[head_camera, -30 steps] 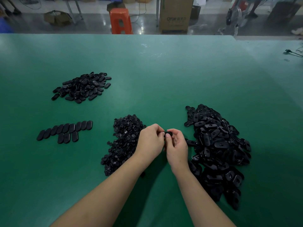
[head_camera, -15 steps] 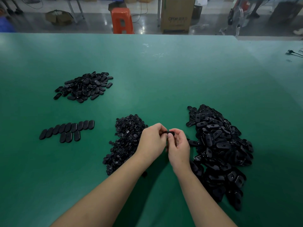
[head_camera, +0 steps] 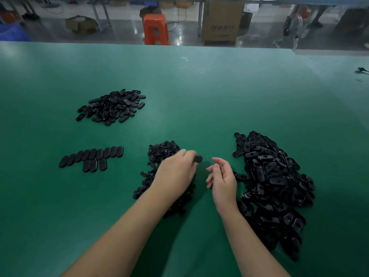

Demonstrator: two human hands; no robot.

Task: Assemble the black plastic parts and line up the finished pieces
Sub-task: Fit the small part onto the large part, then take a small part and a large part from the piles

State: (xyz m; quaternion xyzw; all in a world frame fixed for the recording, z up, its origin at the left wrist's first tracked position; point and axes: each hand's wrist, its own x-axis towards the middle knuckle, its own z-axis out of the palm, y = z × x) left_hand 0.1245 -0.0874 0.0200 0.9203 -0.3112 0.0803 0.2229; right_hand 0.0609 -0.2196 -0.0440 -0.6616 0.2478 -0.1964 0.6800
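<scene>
Fingers of the left hand (head_camera: 175,172) pinch a black part (head_camera: 198,158); the right hand (head_camera: 223,178) has let go, drawn apart, fingers loosely curled above the green tabletop (head_camera: 199,92).

The left hand (head_camera: 175,172) covers the near part of the pile of small black parts (head_camera: 159,154) and most of the black piece (head_camera: 198,158) it pinches. Both forearms run off the bottom edge. The right hand (head_camera: 223,180) is motion-blurred, its fingertips indistinct.
</scene>
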